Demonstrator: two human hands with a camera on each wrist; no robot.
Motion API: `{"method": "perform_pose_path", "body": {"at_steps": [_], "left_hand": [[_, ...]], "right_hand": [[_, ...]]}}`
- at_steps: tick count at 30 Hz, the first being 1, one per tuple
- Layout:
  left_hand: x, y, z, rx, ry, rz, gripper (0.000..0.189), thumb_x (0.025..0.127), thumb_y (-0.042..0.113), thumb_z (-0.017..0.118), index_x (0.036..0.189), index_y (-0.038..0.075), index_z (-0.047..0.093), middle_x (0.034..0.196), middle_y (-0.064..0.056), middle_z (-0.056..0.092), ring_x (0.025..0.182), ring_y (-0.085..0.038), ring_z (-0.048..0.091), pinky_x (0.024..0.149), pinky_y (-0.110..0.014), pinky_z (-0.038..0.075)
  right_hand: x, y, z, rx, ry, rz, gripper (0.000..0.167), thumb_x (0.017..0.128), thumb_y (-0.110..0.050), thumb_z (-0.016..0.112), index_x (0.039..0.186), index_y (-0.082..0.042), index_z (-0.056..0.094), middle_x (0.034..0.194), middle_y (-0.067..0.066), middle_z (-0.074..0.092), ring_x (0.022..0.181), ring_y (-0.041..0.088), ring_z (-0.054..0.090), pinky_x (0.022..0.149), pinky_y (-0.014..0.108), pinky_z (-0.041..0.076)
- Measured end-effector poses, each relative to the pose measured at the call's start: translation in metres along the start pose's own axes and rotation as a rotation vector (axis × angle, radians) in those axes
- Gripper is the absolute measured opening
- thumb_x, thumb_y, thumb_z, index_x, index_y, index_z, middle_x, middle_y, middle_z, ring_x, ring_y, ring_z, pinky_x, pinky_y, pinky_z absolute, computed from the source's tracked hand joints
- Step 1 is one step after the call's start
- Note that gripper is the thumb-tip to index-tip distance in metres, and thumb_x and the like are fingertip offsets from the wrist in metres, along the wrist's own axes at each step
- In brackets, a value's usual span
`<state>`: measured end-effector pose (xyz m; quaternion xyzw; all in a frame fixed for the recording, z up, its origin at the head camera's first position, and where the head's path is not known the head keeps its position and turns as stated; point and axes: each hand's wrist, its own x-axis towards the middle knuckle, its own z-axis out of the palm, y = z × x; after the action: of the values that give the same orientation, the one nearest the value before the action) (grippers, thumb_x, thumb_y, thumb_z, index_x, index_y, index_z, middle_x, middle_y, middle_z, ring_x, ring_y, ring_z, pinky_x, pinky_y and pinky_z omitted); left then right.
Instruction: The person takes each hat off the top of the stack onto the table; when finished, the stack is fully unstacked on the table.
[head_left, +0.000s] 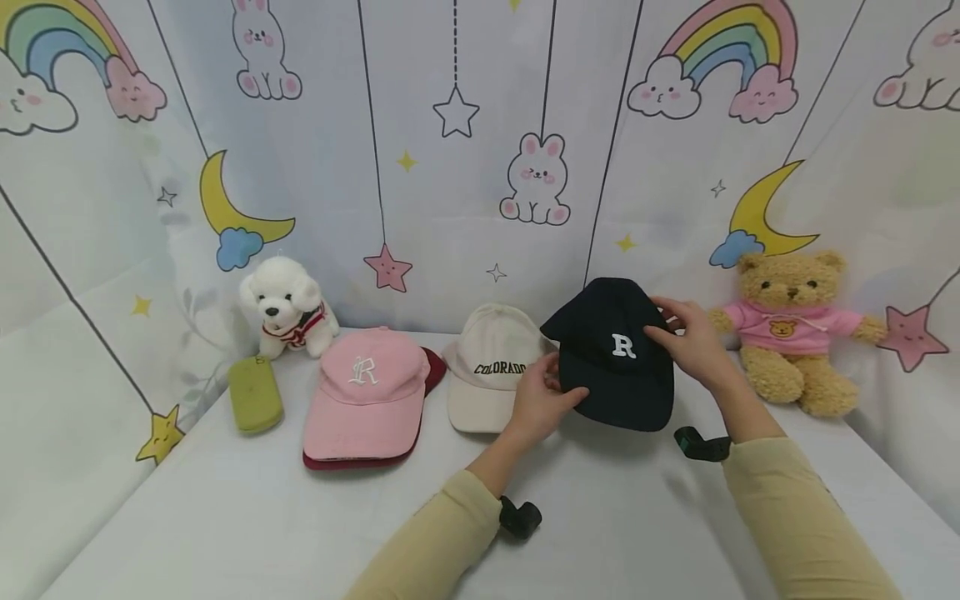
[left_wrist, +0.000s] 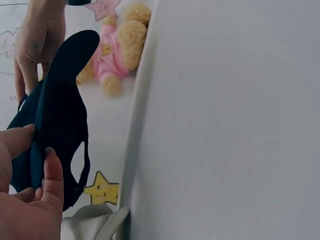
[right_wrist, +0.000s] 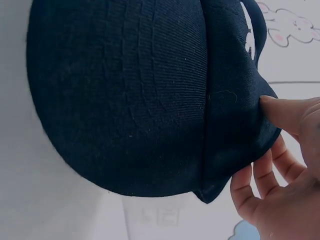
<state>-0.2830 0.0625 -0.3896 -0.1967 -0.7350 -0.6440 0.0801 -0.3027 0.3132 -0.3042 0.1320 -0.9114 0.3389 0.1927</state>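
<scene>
A dark navy baseball cap [head_left: 618,358] with a white letter R is held up between both hands, its brim toward the viewer. My left hand [head_left: 542,398] pinches the left side of the brim; in the left wrist view its thumb and fingers [left_wrist: 53,180] lie on either side of the edge. On the opposite side, my right hand [head_left: 693,343] grips the crown, thumb outside and fingers [right_wrist: 265,172] beneath, as the right wrist view shows. Just behind the left hand sits a cream cap [head_left: 480,400] lettered COLORADO, partly covered by that hand and the navy cap.
Further left, a pink cap [head_left: 367,425] lies over a dark red cap [head_left: 433,371]. A green case [head_left: 255,396] and a white plush dog [head_left: 288,308] stand beyond it. At the right a teddy bear [head_left: 795,333] leans by the printed backdrop [head_left: 450,208], on the white table [head_left: 262,525].
</scene>
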Motion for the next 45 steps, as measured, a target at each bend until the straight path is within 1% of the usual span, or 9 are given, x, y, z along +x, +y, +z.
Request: {"method": "perform_pose_path", "body": {"at_steps": [4,6,15,20,27,30,36,42,45], "left_hand": [[0.002,-0.005,0.008,-0.001,-0.004,0.014,0.056,0.083,0.006,0.083,0.132,-0.004,0.058,0.103,-0.007,0.065,0.078,-0.008,0.061,0.068,-0.021,0.052],[0.002,-0.006,0.012,0.003,-0.008,0.006,0.056,0.083,0.007,0.083,0.132,-0.004,0.057,0.103,-0.007,0.065,0.078,-0.007,0.06,0.067,-0.02,0.052],[0.0,-0.014,0.023,-0.01,-0.042,-0.108,0.061,0.084,0.009,0.082,0.137,-0.004,0.054,0.105,-0.004,0.06,0.074,-0.004,0.057,0.063,-0.019,0.048],[-0.001,-0.017,0.025,0.01,-0.07,-0.131,0.063,0.084,0.008,0.082,0.137,-0.008,0.053,0.105,-0.005,0.061,0.077,-0.006,0.06,0.065,-0.019,0.05],[-0.002,-0.02,0.027,0.078,-0.105,-0.185,0.067,0.083,0.008,0.082,0.138,-0.011,0.05,0.111,-0.009,0.062,0.088,-0.012,0.064,0.077,-0.024,0.053],[-0.002,-0.021,0.028,0.115,-0.124,-0.214,0.065,0.083,0.01,0.082,0.137,-0.011,0.052,0.111,-0.01,0.064,0.091,-0.014,0.065,0.081,-0.027,0.054],[-0.004,-0.019,0.029,0.215,-0.135,-0.238,0.068,0.083,0.015,0.082,0.138,-0.01,0.052,0.121,-0.016,0.063,0.105,-0.022,0.062,0.09,-0.033,0.052],[-0.003,-0.017,0.031,0.272,-0.139,-0.242,0.067,0.084,0.018,0.082,0.137,-0.011,0.052,0.128,-0.02,0.061,0.119,-0.028,0.058,0.098,-0.037,0.049],[-0.004,-0.014,0.03,0.298,-0.145,-0.255,0.066,0.084,0.019,0.082,0.136,-0.01,0.053,0.13,-0.02,0.06,0.122,-0.029,0.056,0.1,-0.038,0.048]], "right_hand": [[-0.002,0.008,0.0,0.004,-0.024,0.035,0.051,0.102,-0.016,0.061,0.146,0.005,0.046,0.117,0.024,0.046,0.102,0.038,0.049,0.072,0.028,0.044],[-0.003,0.013,0.0,0.008,-0.027,0.043,0.051,0.102,-0.015,0.061,0.146,0.005,0.045,0.118,0.026,0.046,0.103,0.039,0.049,0.072,0.028,0.044],[-0.008,0.036,0.009,-0.008,-0.032,0.093,0.049,0.102,-0.014,0.062,0.145,0.005,0.048,0.117,0.025,0.048,0.102,0.038,0.051,0.071,0.031,0.047],[-0.011,0.043,0.014,-0.021,-0.036,0.11,0.048,0.102,-0.013,0.062,0.144,0.006,0.048,0.117,0.026,0.049,0.102,0.04,0.052,0.072,0.037,0.047],[-0.01,0.053,0.022,-0.038,-0.035,0.106,0.048,0.099,-0.009,0.063,0.143,0.006,0.05,0.116,0.028,0.05,0.099,0.041,0.054,0.072,0.038,0.048],[-0.009,0.056,0.026,-0.027,-0.063,0.1,0.049,0.1,-0.009,0.063,0.143,0.007,0.048,0.118,0.031,0.051,0.1,0.043,0.056,0.072,0.04,0.05],[-0.008,0.056,0.031,-0.02,-0.135,0.142,0.056,0.102,-0.016,0.061,0.149,0.007,0.041,0.127,0.035,0.047,0.11,0.05,0.056,0.081,0.051,0.052],[-0.007,0.056,0.034,-0.017,-0.173,0.191,0.064,0.103,-0.024,0.059,0.154,0.005,0.033,0.137,0.039,0.036,0.123,0.055,0.045,0.096,0.063,0.044],[-0.008,0.056,0.035,-0.02,-0.18,0.204,0.066,0.104,-0.028,0.058,0.155,0.003,0.03,0.139,0.04,0.033,0.125,0.057,0.042,0.097,0.064,0.042]]}}
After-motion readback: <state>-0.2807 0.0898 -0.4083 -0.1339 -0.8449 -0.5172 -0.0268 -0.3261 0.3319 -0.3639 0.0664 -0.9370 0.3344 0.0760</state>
